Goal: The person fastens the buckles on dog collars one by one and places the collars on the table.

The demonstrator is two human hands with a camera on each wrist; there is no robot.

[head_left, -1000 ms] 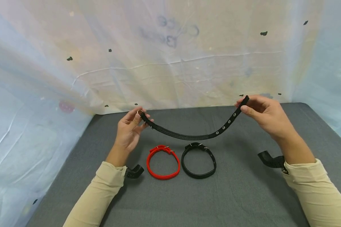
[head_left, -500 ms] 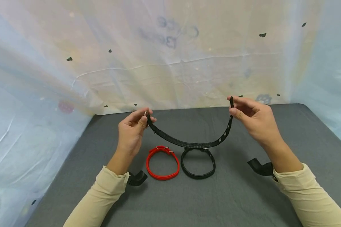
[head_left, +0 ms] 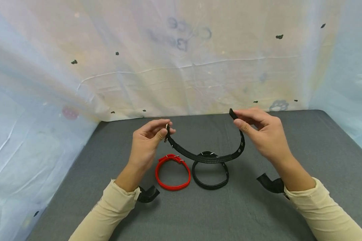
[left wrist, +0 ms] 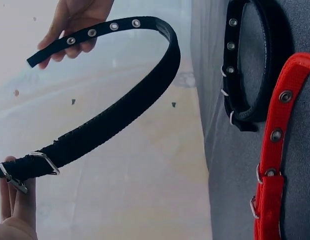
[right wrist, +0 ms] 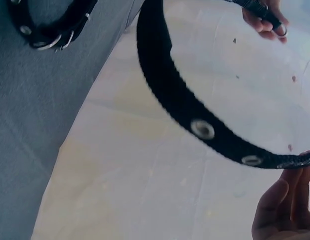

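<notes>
A black collar (head_left: 196, 157) hangs unbuckled in a U between my two hands, above the table. My left hand (head_left: 146, 144) pinches its buckle end; the metal buckle (left wrist: 15, 181) shows in the left wrist view. At the other end, my right hand (head_left: 263, 134) pinches the strap near its tip, which points up past the thumb. Metal eyelets (left wrist: 114, 26) run along that end. Below lie a buckled red collar (head_left: 172, 188) and, right of it, a buckled black collar (head_left: 211, 186), partly overlapped by the held one in the head view.
The grey cloth-covered table (head_left: 244, 214) reaches back to a pale plastic sheet (head_left: 181, 80) that hangs as a wall behind and at both sides. A black wrist mount (head_left: 149, 194) sits at the left cuff, another black mount (head_left: 271, 184) at the right.
Both hands have come closer together, the right one moving left and slightly down. The held collar bends more deeply and hangs lower, its tip now turned up and leftward. The two lying collars stay put.
</notes>
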